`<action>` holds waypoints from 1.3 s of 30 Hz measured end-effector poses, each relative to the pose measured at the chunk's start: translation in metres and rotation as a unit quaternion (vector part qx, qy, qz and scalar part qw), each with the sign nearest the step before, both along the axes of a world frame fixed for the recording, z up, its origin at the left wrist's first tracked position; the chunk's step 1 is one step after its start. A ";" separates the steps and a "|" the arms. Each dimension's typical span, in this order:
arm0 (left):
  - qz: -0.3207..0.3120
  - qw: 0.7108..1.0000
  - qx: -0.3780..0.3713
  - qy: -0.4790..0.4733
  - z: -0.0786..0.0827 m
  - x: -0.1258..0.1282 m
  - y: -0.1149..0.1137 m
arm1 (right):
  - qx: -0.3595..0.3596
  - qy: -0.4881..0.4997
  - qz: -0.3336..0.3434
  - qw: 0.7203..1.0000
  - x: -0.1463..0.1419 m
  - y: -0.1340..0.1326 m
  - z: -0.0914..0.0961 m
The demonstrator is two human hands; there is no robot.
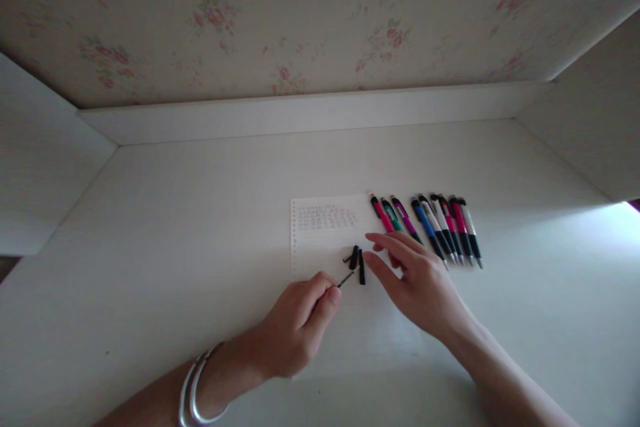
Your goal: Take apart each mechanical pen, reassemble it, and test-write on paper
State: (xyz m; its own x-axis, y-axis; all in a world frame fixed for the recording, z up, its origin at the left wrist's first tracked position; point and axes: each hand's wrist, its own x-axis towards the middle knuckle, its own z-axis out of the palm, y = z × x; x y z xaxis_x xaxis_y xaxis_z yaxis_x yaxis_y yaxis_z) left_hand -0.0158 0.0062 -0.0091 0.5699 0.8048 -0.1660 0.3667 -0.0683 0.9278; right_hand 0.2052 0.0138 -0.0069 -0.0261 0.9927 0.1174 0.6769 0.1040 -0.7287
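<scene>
My left hand (pixel 305 323) is closed, with a thin dark pen refill (pixel 346 278) pinched between thumb and forefinger, its tip pointing up and right. Just beyond that tip, small black pen parts (pixel 355 257) lie on the paper, one of them with a short side piece like a clip. Another slim black piece (pixel 362 268) lies beside them, close to my right thumb. My right hand (pixel 413 277) hovers over the sheet with thumb and fingers apart, holding nothing that I can see. Handwritten lines fill the upper part of the ruled paper (pixel 320 240).
Several pens lie right of the paper: a pink pen (pixel 381 213), a green pen (pixel 391 215), a purple pen (pixel 406 219), a blue pen (pixel 428 227) and a white pen (pixel 471 233) among them. The white desk (pixel 200 213) ends at a low back ledge (pixel 300 112) and side panels.
</scene>
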 end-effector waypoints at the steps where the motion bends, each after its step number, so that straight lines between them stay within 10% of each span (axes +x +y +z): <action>1: 0.002 1.000 0.001 0.002 0.000 0.000 0.000 | 0.015 -0.057 0.022 0.998 0.000 0.000 -0.002; 14: -0.004 1.000 -0.002 0.003 0.004 0.000 0.001 | -0.014 -0.233 0.054 0.971 -0.008 -0.007 -0.012; 20: -0.008 1.000 -0.016 0.001 0.004 0.000 0.001 | -0.022 0.084 -0.025 0.996 -0.007 -0.007 0.002; 25: -0.014 1.000 -0.007 0.010 0.003 0.002 0.002 | -0.032 0.393 -0.061 0.917 -0.008 -0.005 0.010; 39: -0.018 1.000 0.005 0.012 0.001 0.001 0.001 | -0.024 0.361 0.002 0.932 -0.011 -0.014 0.003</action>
State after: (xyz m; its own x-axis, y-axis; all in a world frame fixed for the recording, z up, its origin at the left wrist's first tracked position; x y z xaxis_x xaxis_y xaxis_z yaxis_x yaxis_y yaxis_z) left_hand -0.0150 0.0071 -0.0082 0.5949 0.7853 -0.1715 0.3862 -0.0922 0.9178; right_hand 0.1946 0.0002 -0.0034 0.0397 0.9973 0.0613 0.0089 0.0610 -0.9981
